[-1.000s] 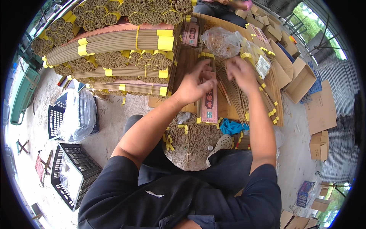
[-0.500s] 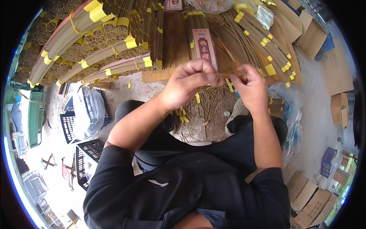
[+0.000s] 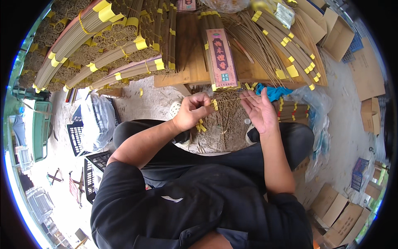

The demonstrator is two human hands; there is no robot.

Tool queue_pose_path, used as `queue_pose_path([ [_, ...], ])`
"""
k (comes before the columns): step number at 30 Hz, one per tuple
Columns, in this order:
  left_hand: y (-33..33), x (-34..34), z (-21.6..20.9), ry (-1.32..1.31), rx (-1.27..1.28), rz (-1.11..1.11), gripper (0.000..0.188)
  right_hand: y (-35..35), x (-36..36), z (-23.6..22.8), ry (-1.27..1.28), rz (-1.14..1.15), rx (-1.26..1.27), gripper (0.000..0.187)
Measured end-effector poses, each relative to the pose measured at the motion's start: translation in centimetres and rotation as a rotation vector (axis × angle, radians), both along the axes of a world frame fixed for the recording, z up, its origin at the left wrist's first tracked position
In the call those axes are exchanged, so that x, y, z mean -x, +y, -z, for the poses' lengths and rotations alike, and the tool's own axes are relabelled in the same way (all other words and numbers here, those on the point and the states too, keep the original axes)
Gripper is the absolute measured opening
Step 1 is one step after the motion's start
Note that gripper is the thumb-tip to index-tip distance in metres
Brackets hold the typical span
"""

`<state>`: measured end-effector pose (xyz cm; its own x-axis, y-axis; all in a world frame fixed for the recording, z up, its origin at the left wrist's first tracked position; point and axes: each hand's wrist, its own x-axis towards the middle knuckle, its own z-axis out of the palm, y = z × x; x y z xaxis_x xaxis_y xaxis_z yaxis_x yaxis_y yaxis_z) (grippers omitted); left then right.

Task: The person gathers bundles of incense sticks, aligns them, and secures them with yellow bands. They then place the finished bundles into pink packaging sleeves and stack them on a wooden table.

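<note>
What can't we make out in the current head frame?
All head view:
- Thin strand between the hands: too fine to tell a looped band from a single strand.
- Its end at the left hand: hidden by the curled fingers.
- Blue cloth: partly hidden behind the right hand.
- Clear plastic bag: cut off by the upper edge, contents unclear.

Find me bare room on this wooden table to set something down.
Bare wooden table shows between the stacked bundles and the pink-labelled pack, with a smaller patch between that pack and the loose sticks, near the front edge. Right of there it's crowded: sticks, then yellow-banded bundles.
</note>
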<state>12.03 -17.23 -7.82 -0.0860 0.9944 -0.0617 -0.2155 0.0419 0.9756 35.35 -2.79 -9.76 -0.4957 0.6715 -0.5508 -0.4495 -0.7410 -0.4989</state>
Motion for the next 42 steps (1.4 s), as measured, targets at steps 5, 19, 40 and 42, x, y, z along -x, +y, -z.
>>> queue_pose_path([
  [5, 0.1, 2.8, 2.2, 0.178, -0.118, -0.030, 0.020, 0.2, 1.9, -0.5, 0.022, -0.064, -0.101, 0.076],
  [19, 5.0, 3.3, 1.2, 0.164, 0.011, -0.295, 0.014, 2.6, 6.1, -2.6, -0.227, -0.228, -0.159, 0.079],
  [40, 5.7, 1.4, -2.6, 0.326, 0.362, -0.210, 0.052, 6.2, 6.2, -3.7, -0.858, -0.632, -1.114, 0.063],
  [42, 6.2, 1.3, -2.4, 0.308, 0.361, -0.225, 0.053, 6.4, 6.6, -3.6, -0.843, -0.686, -1.147, 0.064],
])
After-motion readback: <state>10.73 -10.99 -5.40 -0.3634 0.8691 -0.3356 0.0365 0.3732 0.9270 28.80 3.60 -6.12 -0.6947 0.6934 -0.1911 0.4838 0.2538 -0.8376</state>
